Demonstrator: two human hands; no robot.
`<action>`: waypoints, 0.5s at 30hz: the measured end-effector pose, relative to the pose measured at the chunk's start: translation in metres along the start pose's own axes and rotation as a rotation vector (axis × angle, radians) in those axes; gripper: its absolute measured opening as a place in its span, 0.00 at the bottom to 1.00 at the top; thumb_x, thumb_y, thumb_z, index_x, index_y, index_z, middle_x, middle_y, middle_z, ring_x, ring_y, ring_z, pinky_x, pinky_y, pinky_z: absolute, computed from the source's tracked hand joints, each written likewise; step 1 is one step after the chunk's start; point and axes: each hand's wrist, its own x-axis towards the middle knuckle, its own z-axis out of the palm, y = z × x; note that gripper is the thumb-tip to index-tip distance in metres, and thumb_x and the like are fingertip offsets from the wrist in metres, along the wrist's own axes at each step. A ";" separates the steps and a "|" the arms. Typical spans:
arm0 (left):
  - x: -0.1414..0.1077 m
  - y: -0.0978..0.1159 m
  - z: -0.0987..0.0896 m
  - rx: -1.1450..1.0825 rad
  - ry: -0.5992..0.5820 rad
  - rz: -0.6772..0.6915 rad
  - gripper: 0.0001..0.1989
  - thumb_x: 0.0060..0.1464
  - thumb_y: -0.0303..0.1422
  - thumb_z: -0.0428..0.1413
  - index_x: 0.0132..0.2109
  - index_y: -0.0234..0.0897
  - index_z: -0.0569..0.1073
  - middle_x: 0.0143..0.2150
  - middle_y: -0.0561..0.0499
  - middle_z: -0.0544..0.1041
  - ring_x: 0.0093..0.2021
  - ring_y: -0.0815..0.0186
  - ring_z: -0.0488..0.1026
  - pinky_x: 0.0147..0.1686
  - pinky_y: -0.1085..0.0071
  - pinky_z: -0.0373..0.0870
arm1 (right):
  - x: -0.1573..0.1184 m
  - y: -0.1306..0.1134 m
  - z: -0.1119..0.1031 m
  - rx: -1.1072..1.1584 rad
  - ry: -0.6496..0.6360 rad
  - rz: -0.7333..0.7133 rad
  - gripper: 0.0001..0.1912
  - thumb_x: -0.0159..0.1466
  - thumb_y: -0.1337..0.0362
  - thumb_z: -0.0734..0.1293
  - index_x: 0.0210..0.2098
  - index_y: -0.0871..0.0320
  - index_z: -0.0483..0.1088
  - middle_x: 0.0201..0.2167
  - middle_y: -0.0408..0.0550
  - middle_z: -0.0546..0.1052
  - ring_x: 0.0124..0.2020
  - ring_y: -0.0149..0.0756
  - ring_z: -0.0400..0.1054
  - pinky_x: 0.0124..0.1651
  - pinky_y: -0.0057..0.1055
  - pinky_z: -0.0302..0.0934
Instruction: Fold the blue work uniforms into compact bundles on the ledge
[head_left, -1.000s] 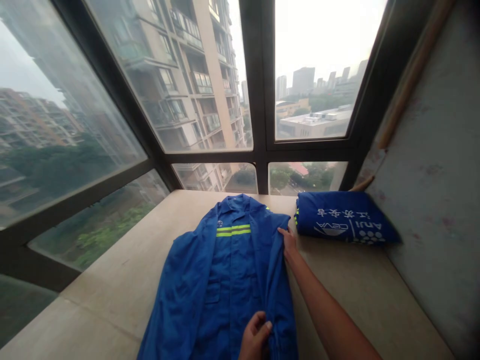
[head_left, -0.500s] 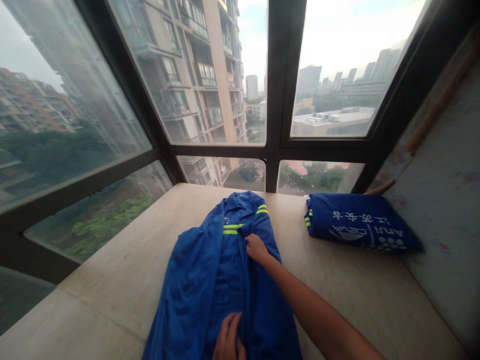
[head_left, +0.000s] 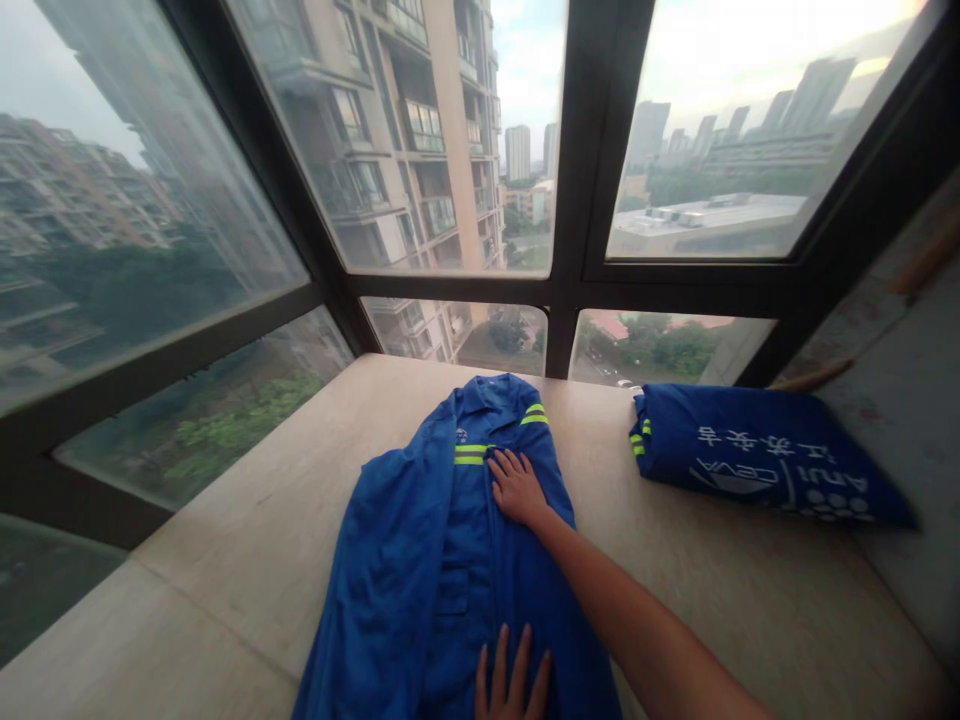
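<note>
A blue work jacket [head_left: 390, 560] with yellow-green reflective stripes lies front up, its collar pointing toward the window. One sleeve is laid lengthwise over the left part of its front. My right hand [head_left: 519, 488] rests flat on the chest just below the stripe, fingers apart. Lower down, my left hand [head_left: 514, 685] touches the cloth with its fingers spread; the frame's bottom edge cuts off the rest of it. Neither hand grips the fabric. The jacket's lower end is out of view.
A folded blue garment [head_left: 750, 450] with white printing lies at the right, beside the patterned wall [head_left: 900, 400]. Both rest on a pale stone-like ledge [head_left: 225, 520]. Dark window frames [head_left: 450, 288] border the ledge at the back and left.
My right hand has gone from pinching the jacket's front to lying flat on it. My left hand has uncurled and spread on the cloth, a little further right. The view has shifted slightly.
</note>
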 end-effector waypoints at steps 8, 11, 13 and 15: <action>0.028 0.077 0.032 -0.042 0.051 -0.110 0.33 0.44 0.37 0.61 0.60 0.53 0.70 0.64 0.51 0.70 0.73 0.49 0.43 0.70 0.45 0.35 | -0.014 0.055 -0.014 -0.058 0.025 -0.063 0.28 0.69 0.58 0.55 0.68 0.52 0.57 0.71 0.46 0.55 0.71 0.43 0.45 0.71 0.47 0.34; 0.026 0.112 0.057 -0.135 0.034 -0.152 0.34 0.44 0.38 0.61 0.61 0.52 0.70 0.64 0.48 0.71 0.69 0.44 0.55 0.66 0.40 0.49 | -0.026 0.082 -0.022 -0.099 0.031 -0.101 0.28 0.69 0.59 0.55 0.68 0.53 0.57 0.70 0.47 0.55 0.71 0.43 0.46 0.70 0.48 0.36; 0.029 0.124 0.061 -0.277 -0.049 -0.156 0.31 0.44 0.39 0.61 0.59 0.53 0.72 0.63 0.46 0.72 0.64 0.43 0.64 0.59 0.41 0.63 | -0.034 0.099 -0.028 -0.113 0.027 -0.118 0.28 0.69 0.60 0.55 0.68 0.53 0.57 0.70 0.47 0.56 0.71 0.43 0.46 0.70 0.48 0.37; 0.040 0.119 0.047 -0.508 -0.189 -0.143 0.26 0.47 0.40 0.61 0.55 0.53 0.75 0.61 0.46 0.73 0.60 0.46 0.71 0.54 0.48 0.72 | -0.043 0.114 -0.032 -0.118 0.023 -0.132 0.28 0.69 0.61 0.55 0.67 0.53 0.58 0.70 0.47 0.56 0.71 0.43 0.46 0.70 0.48 0.38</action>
